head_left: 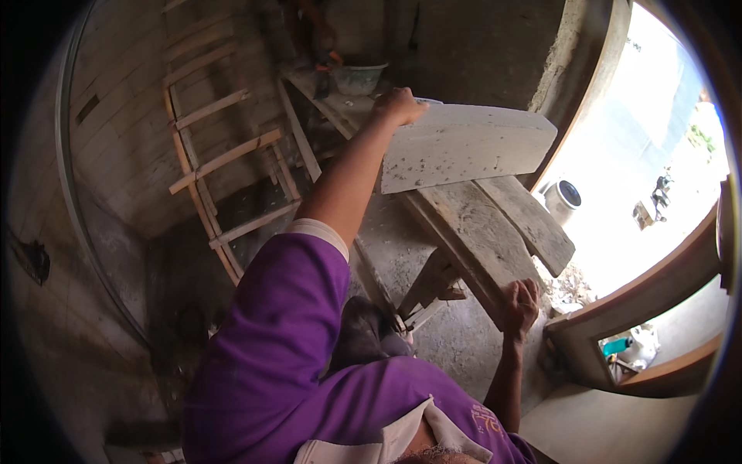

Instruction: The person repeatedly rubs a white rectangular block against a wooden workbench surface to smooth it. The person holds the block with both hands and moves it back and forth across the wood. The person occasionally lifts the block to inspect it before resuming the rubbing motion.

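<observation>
A long pale grey block (pixel 471 151), pitted on its near face, sits across weathered wooden planks (pixel 475 220). My left hand (pixel 399 107) reaches forward and is closed over the block's upper left corner; its fingertips are partly hidden. Behind the block's top edge, beside that hand, shows a sliver of something pale blue that I cannot identify. At the near end of the planks, my right hand (pixel 522 309) is closed with curled fingers. It is right by the plank's corner, and what it holds, if anything, is hidden.
A rough wooden ladder (pixel 193 155) leans at the left wall. A grey bucket (pixel 359 77) stands on a far plank, with another person's hand (pixel 328 37) near it. Wooden trestle legs (pixel 429 282) support the planks. To the right, a bright opening shows a white bucket (pixel 562 197) outside.
</observation>
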The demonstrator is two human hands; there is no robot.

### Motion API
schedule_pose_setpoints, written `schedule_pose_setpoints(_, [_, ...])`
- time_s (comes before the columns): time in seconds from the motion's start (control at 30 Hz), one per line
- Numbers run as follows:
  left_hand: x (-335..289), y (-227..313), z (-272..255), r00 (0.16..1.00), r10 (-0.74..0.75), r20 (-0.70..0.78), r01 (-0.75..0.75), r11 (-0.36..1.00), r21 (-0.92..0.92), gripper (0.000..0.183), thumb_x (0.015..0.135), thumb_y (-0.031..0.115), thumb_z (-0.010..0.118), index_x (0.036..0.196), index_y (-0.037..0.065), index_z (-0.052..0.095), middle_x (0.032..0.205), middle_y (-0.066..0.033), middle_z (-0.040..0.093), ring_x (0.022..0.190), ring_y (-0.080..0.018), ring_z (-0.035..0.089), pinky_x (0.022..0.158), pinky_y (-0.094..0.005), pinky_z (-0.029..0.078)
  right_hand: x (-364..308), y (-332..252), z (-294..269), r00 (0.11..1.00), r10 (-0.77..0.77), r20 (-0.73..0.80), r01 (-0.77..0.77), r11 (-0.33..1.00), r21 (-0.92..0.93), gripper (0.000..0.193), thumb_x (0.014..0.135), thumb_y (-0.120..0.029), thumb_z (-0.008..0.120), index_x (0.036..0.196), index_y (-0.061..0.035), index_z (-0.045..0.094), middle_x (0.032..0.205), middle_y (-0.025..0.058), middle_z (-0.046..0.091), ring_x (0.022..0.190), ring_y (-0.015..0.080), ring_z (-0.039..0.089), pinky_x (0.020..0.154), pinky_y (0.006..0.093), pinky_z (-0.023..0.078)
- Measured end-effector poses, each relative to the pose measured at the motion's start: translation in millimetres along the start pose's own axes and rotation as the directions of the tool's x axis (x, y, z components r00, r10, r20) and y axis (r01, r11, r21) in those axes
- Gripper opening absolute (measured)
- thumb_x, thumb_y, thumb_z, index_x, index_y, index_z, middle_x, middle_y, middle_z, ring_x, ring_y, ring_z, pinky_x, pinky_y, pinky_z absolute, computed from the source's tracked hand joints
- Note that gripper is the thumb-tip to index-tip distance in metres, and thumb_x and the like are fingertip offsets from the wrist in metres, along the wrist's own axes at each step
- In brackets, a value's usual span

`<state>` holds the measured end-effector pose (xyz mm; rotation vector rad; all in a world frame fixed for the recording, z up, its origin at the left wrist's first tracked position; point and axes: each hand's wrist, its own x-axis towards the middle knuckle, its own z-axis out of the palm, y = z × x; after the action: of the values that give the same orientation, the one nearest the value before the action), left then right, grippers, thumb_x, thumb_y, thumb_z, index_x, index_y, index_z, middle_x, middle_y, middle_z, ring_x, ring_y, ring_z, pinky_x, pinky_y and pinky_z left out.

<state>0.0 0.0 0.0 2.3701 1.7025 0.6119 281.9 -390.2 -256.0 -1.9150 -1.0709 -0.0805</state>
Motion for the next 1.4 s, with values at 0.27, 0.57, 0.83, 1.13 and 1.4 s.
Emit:
schedule_pose_setpoints(0.27, [4, -3, 5, 1.000, -0.006, -0.023, 0.007, 1.000, 0.010, 0.067, 0.096, 0.054, 0.063, 0.137, 0.002, 0.064, 0.143, -0.0208, 0.063, 0.133, -0.0362, 0.061, 0.111, -0.0478, 0.049, 1, -10, -3, 1.000, -0.019, -0.014, 0.019, 1.000, -0.012, 0.024, 0.096, -0.021, 0.070, 0.110, -0.0041, 0.080, 0.138, 0.0188, 0.066, 0.138, 0.0386, 0.054, 0.116, 0.0433, 0.041])
schedule_pose_setpoints(0.57, [3, -1, 3, 1.000, -0.002, 0.008, 0.002, 1.000, 0.009, 0.067, 0.096, 0.054, 0.064, 0.136, 0.000, 0.064, 0.142, -0.0220, 0.063, 0.133, -0.0368, 0.060, 0.111, -0.0477, 0.049, 1, -9, -3, 1.000, -0.007, -0.021, 0.007, 1.000, -0.009, 0.023, 0.096, -0.020, 0.070, 0.109, -0.0041, 0.080, 0.137, 0.0181, 0.066, 0.137, 0.0381, 0.055, 0.115, 0.0429, 0.042])
schedule_pose_setpoints(0.83, [9, -4, 9, 0.998, 0.041, -0.041, -0.040, 0.999, 0.019, 0.066, 0.095, 0.053, 0.065, 0.133, -0.001, 0.066, 0.138, -0.0237, 0.065, 0.130, -0.0370, 0.062, 0.109, -0.0469, 0.050, -1, -6, -2, 0.998, -0.021, -0.052, 0.020, 0.999, -0.032, 0.023, 0.094, -0.020, 0.070, 0.107, -0.0036, 0.080, 0.136, 0.0188, 0.066, 0.137, 0.0393, 0.055, 0.115, 0.0446, 0.043])
schedule_pose_setpoints(1.13, [0, -1, 6, 0.998, 0.044, -0.050, -0.044, 0.999, -0.007, 0.063, 0.094, 0.053, 0.066, 0.126, -0.001, 0.070, 0.130, -0.0250, 0.069, 0.124, -0.0387, 0.066, 0.105, -0.0469, 0.052, -1, -26, -13, 0.999, 0.025, 0.032, -0.026, 0.999, 0.026, 0.023, 0.095, -0.020, 0.071, 0.107, -0.0020, 0.079, 0.135, 0.0184, 0.067, 0.136, 0.0369, 0.055, 0.116, 0.0423, 0.042])
schedule_pose_setpoints(1.4, [-1, 0, 4, 0.998, 0.039, -0.055, -0.039, 0.999, 0.011, 0.065, 0.094, 0.054, 0.065, 0.129, 0.000, 0.069, 0.132, -0.0243, 0.068, 0.125, -0.0382, 0.065, 0.106, -0.0467, 0.051, -2, -13, 0, 0.997, -0.042, -0.072, 0.044, 0.999, 0.021, 0.021, 0.091, -0.017, 0.072, 0.102, -0.0019, 0.080, 0.131, 0.0185, 0.069, 0.133, 0.0393, 0.058, 0.114, 0.0445, 0.044])
